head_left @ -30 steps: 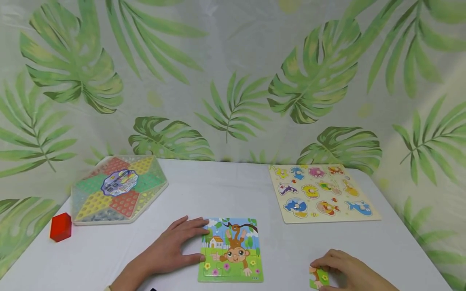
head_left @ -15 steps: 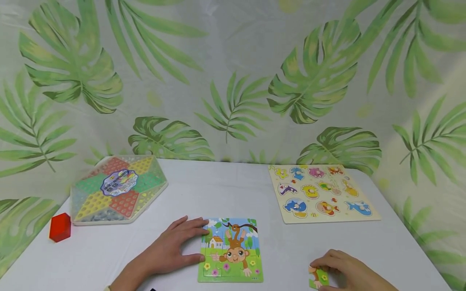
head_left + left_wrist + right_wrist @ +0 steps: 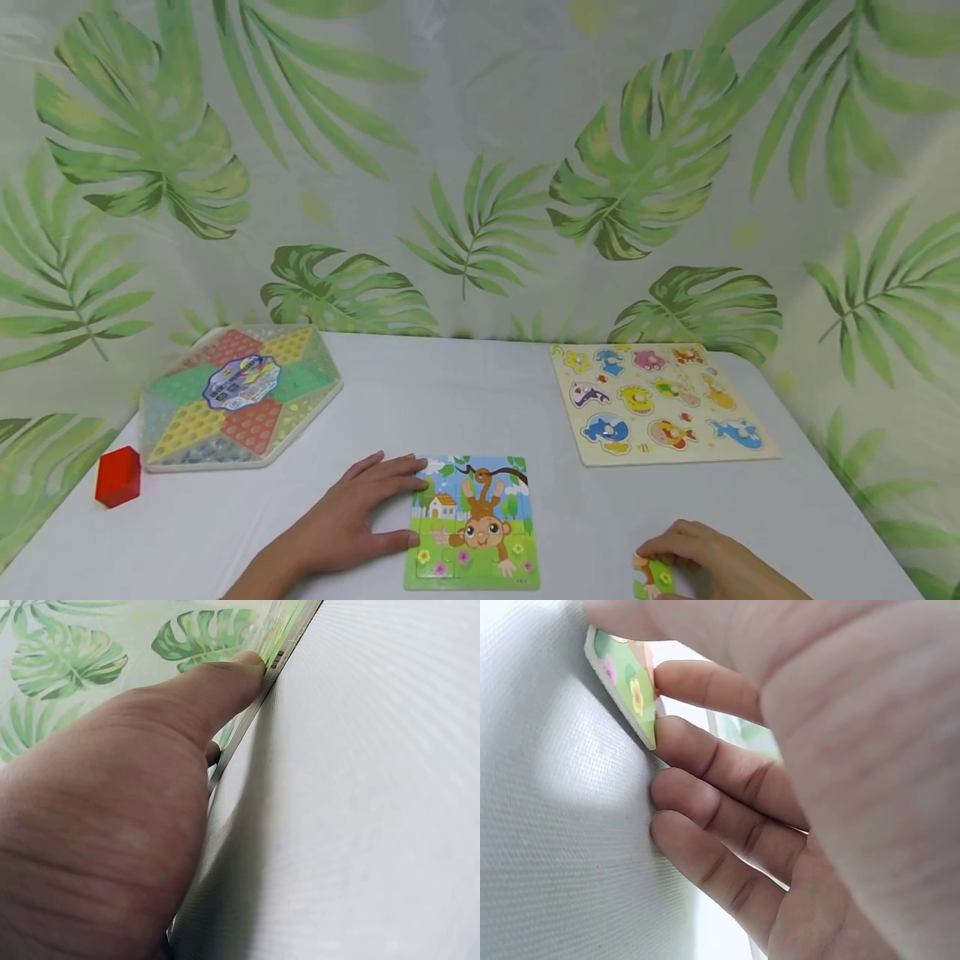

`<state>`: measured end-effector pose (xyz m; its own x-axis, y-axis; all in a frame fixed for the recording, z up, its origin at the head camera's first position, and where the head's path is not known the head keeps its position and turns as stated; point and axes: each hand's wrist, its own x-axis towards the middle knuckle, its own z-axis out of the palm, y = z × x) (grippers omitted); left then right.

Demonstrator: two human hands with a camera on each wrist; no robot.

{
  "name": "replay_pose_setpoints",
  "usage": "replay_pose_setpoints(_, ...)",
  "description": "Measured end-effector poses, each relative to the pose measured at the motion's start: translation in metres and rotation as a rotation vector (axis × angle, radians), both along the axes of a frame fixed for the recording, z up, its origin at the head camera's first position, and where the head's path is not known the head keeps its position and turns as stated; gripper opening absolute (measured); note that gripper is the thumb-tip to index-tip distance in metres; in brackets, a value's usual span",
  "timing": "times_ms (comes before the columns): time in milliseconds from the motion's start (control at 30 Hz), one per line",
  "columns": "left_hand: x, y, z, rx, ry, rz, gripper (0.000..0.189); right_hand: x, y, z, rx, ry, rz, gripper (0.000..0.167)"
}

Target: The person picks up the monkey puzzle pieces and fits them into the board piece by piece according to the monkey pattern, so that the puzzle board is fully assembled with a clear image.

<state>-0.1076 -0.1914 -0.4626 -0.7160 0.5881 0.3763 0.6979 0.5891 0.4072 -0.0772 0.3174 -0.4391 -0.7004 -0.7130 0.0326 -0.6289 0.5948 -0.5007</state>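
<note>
In the head view a square jigsaw puzzle [image 3: 472, 512] with a hanging monkey, a house and flowers lies flat near the table's front. My left hand [image 3: 348, 517] rests at its left side, thumb and fingertips touching the edge. In the left wrist view the thumb of my left hand [image 3: 127, 795] presses the thin edge of the puzzle [image 3: 259, 701]. Off to the right, my right hand [image 3: 708, 557] pinches a small jigsaw piece [image 3: 651, 577] with a monkey's arm and a yellow flower. The right wrist view shows this piece [image 3: 626, 686] tilted at the white cloth, beside the fingers of my right hand [image 3: 780, 780].
A hexagonal Chinese checkers set [image 3: 240, 396] lies at the back left, with a red block [image 3: 118, 477] beside it. At the back right is a wooden sea-animal peg puzzle [image 3: 663, 404]. A leaf-patterned curtain [image 3: 480, 167] hangs behind the white table [image 3: 442, 375].
The head view has shifted slightly, so everything sits a little lower and further left. Both hands keep their places, and the right still pinches the jigsaw piece.
</note>
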Motion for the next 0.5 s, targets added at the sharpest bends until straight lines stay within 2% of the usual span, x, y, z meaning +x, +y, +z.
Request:
replay_pose_setpoints(100, 0.0014, -0.0005, -0.0019, -0.01, -0.001, 0.001, 0.054, 0.0015, -0.0011, -0.0007, 0.013, -0.039, -0.016, 0.046)
replay_pose_setpoints(267, 0.0001, -0.001, -0.0021, -0.027, -0.011, 0.01, 0.055, 0.0033, -0.0049, -0.0004, 0.01, 0.004, -0.038, 0.041)
replay_pose_setpoints(500, -0.0017, -0.0005, 0.0005, -0.024, -0.047, 0.014, 0.055, 0.0037, -0.008, 0.0038, 0.028, 0.003, -0.068, 0.036)
